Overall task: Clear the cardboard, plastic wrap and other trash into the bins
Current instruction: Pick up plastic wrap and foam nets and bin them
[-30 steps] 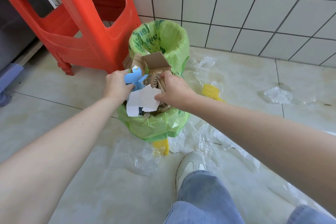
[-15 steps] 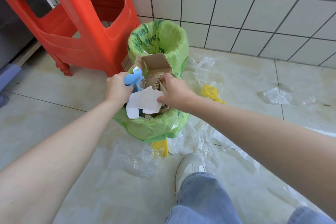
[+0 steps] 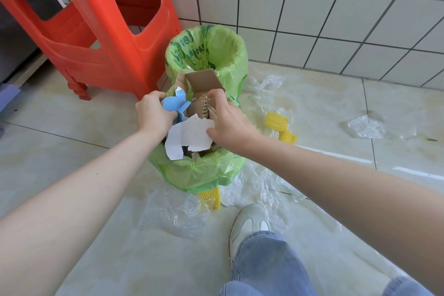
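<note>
Partly done: brown corrugated cardboard [image 3: 204, 94] and torn white paper [image 3: 189, 137] crowd the green-lined bin [image 3: 199, 170]. The left hand [image 3: 153, 113] grips blue paper scrap [image 3: 174, 103]; the right hand [image 3: 228, 120], fingers spread, presses the cardboard. Clear plastic wrap [image 3: 264, 187] and yellow foam netting [image 3: 276, 121] lie on the floor beyond the right hand's grip.

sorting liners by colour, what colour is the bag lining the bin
Light green bin liner with darker green lettering, clearest in the head view.

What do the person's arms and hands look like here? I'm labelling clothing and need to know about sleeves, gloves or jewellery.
Both forearms are bare up to the frame edge, with no sleeves in view. The left hand and right hand wear no gloves, and no rings, watch or bracelet show at either wrist.
</note>
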`<state>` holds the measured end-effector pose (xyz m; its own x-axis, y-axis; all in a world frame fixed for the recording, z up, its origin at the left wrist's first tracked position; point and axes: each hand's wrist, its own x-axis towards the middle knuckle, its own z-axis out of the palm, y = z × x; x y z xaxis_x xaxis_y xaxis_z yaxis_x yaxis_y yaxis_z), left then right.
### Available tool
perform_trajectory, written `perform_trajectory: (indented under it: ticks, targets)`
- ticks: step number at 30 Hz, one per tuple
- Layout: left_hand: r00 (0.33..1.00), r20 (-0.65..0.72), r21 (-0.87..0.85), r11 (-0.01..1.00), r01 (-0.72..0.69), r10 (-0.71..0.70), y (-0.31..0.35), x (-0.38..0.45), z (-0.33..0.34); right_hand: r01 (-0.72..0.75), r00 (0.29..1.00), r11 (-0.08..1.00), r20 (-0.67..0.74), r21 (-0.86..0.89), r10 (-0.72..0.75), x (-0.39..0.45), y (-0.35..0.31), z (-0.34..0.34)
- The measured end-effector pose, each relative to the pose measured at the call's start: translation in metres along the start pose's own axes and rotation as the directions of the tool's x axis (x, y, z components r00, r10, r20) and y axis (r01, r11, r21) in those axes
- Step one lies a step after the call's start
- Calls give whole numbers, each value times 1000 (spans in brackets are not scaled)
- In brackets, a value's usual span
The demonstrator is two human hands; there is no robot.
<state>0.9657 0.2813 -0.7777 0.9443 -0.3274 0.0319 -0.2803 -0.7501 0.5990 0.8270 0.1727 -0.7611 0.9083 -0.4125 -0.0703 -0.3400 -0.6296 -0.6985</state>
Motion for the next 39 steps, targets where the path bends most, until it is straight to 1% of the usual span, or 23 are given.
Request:
perform_trajectory:
  ticks: [2, 6, 10, 12, 14, 16, 17, 19, 20, 23, 25, 27, 30, 32, 36, 39]
  targets:
    - [999, -30, -27, 999, -41, 41, 1, -3, -2, 3, 1000, 1000, -1, 7, -3, 0, 0, -1]
    - [990, 3, -63, 988, -141, 142, 6, -15, -8, 2, 1000, 1000, -17, 18, -2, -1, 0, -5]
    - [983, 21, -52, 982, -184, 185, 6, -25, -11, 37, 996, 999, -81, -22, -38, -6, 0, -12]
    - [976, 105, -67, 980, -185, 191, 6, -32, -8, 31, 995, 998, -95, -46, -36, -8, 1, -13]
    - [940, 279, -58, 980, -189, 197, 2, -38, -3, 7, 997, 995, -71, -104, -14, -9, 3, -11]
    - [877, 446, 38, 975, -221, 182, -4, -43, 2, -10, 1000, 980, -5, -197, 9, -8, 7, -6]
    - [850, 501, 113, 962, -250, 162, -7, -44, 4, -4, 999, 970, 33, -243, 12, -8, 10, -3]
    - [818, 564, 255, 918, -303, 114, -9, -44, 8, 17, 996, 952, 87, -304, 10, -7, 13, 3]
    - [809, 581, 289, 909, -301, 84, -7, -44, 9, 22, 995, 944, 101, -329, 12, -7, 14, 6]
    - [769, 639, 274, 926, -258, 25, 1, -35, 7, 37, 988, 920, 151, -389, 24, -7, 15, 7]
    - [763, 646, 268, 932, -243, 13, 7, -28, 0, 60, 980, 926, 199, -373, 17, -8, 16, 3]
    - [791, 612, 307, 922, -237, -1, 13, -23, -11, 78, 976, 935, 217, -345, -1, -12, 16, -3]
    - [834, 551, 347, 900, -264, 32, 21, -21, -26, 90, 983, 946, 182, -312, -34, -21, 13, -17]
    - [851, 522, 337, 900, -277, 67, 24, -21, -33, 104, 985, 951, 159, -291, -59, -28, 10, -29]
    - [873, 471, 273, 921, -279, 125, 31, -29, -42, 115, 985, 930, 160, -348, -62, -41, 7, -52]
    - [895, 407, 257, 916, -307, 186, 42, -41, -50, 143, 976, 899, 211, -413, -59, -52, 7, -68]
